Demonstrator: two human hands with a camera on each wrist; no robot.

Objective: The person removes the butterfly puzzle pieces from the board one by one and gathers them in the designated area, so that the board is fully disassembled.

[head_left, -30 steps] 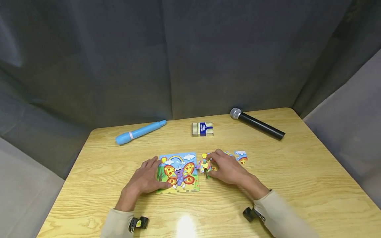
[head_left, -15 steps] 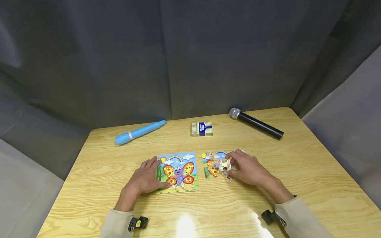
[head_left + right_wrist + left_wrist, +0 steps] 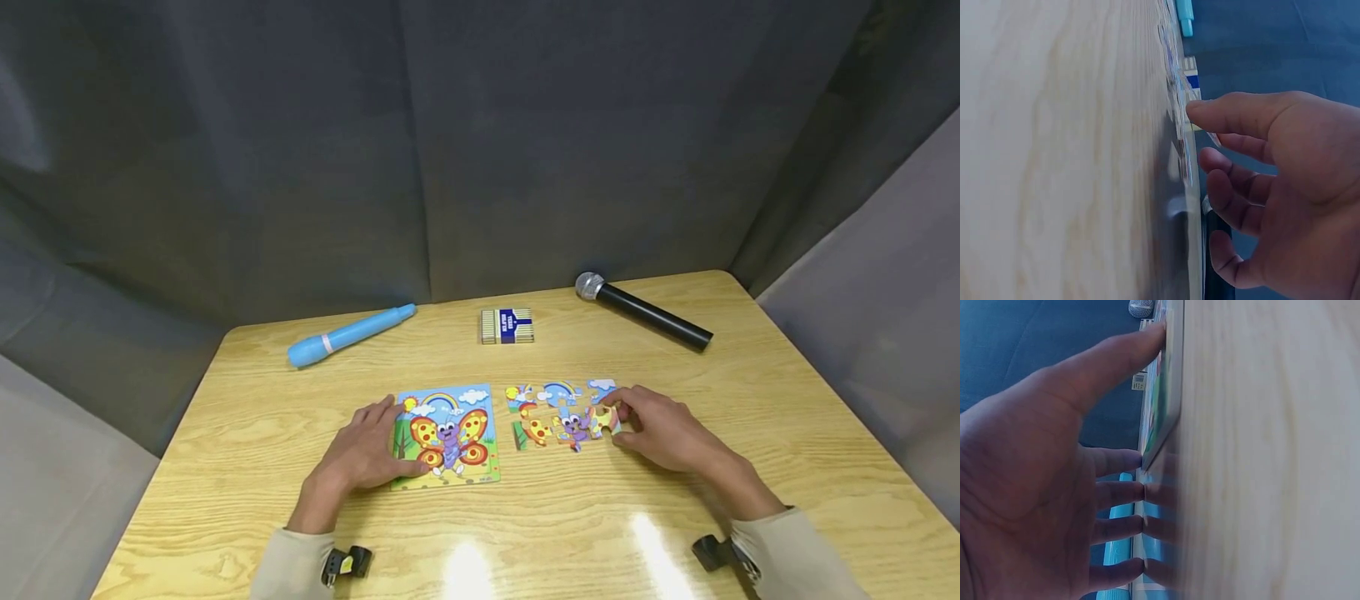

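On the wooden table lies a square butterfly picture board (image 3: 450, 437), its left side under my left hand (image 3: 363, 446). The thumb rests on the board's face and the index finger touches its upper left corner; the other fingers are spread on the table in the left wrist view. To the right are several loose puzzle pieces (image 3: 558, 393) set out in two rows. My right hand (image 3: 660, 429) pinches a jigsaw piece (image 3: 602, 422) with wing colours between thumb and index finger, at the right end of the lower row, beside the purple butterfly-body piece (image 3: 574, 427).
Behind the board lies a light blue stick-shaped object (image 3: 351, 336) with a pale band. A small striped box (image 3: 507, 326) with a blue label sits at the back middle. A black microphone (image 3: 645, 310) lies at the back right. Dark curtain (image 3: 427, 150) hangs behind the table.
My right hand has carried the jigsaw piece rightward, from beside the board to the lower row's right end, uncovering the other pieces. My left hand has stayed on the board.
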